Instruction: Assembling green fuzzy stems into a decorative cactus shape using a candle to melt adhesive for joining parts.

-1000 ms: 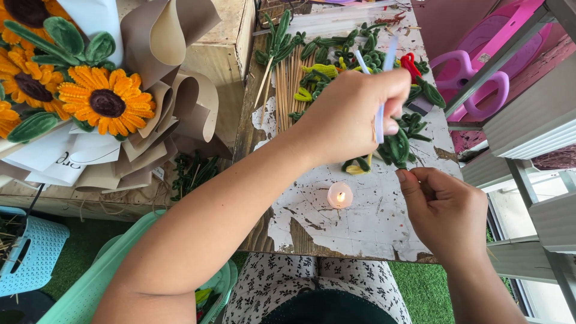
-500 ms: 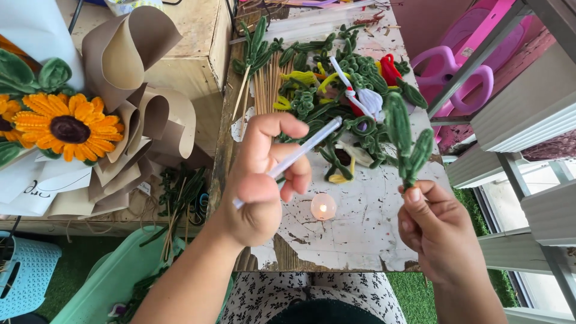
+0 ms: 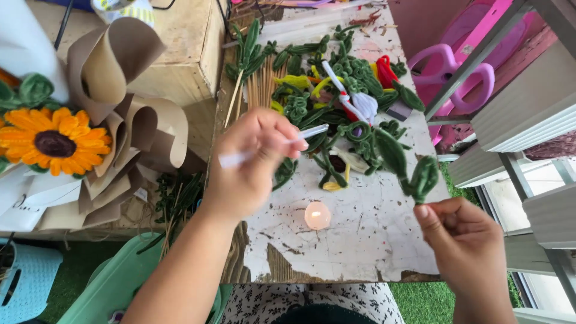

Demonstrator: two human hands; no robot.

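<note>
Green fuzzy-wire leaves (image 3: 408, 165), already shaped, are pinched in your right hand (image 3: 465, 249) beyond the lit candle (image 3: 317, 215); your left hand (image 3: 252, 162) grips a clear stick (image 3: 273, 147). Joining remains. Loose green pieces (image 3: 324, 90) lie beyond the candle.

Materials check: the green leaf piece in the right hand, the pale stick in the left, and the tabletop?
Green leaf piece: looks like fuzzy chenille stem, matte, bent into loops. Pale stick: smooth, translucent, probably plastic or glue; the blur leaves it open. Tabletop: seemingly wood under white paint, which is chipped and flaking brown at the front edge.
</note>
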